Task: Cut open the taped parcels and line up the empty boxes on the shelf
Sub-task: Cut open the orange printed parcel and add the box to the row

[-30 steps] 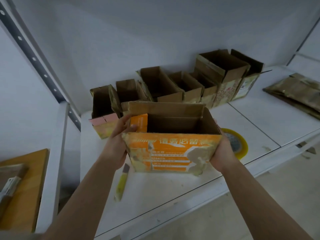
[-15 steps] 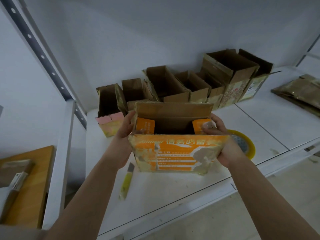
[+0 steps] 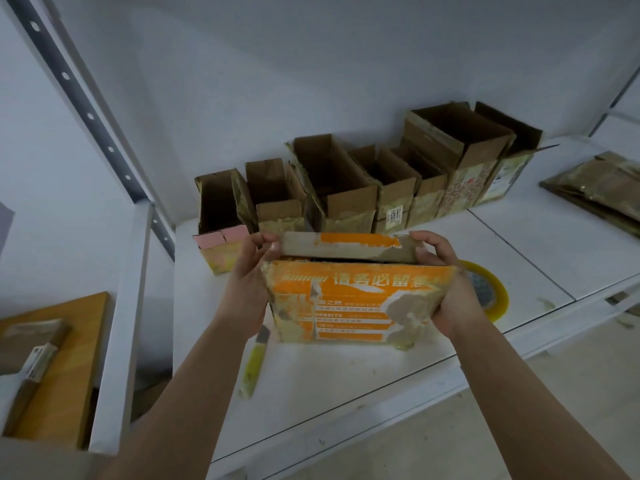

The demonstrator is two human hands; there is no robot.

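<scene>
An orange-printed cardboard box with worn, tape-scuffed faces (image 3: 356, 303) is held upright on the white metal shelf (image 3: 346, 375), near its front edge. It is gripped at its left end by the left hand (image 3: 247, 289) and at its right end by the right hand (image 3: 450, 292); the fingers of both hands are curled over the ends of the rear top flap (image 3: 349, 247), which is folded forward over the opening, so that only a dark slit is left and nothing inside can be made out.

Behind it, a row of open brown cardboard boxes (image 3: 346, 185) is lined up side by side against the white wall, flaps raised; the interiors that are visible are seen to be bare cardboard, with nothing in them. The leftmost box in the row is marked by a pink front flap (image 3: 221, 237).

A yellow-handled utility knife (image 3: 254, 362) is laid flat on the shelf just left of the held box, under the left wrist. A roll of clear yellowish packing tape (image 3: 488, 292) is partly hidden behind the right hand. A stack of flattened brown cardboard (image 3: 595, 188) is seen at the far right of the shelf
</scene>
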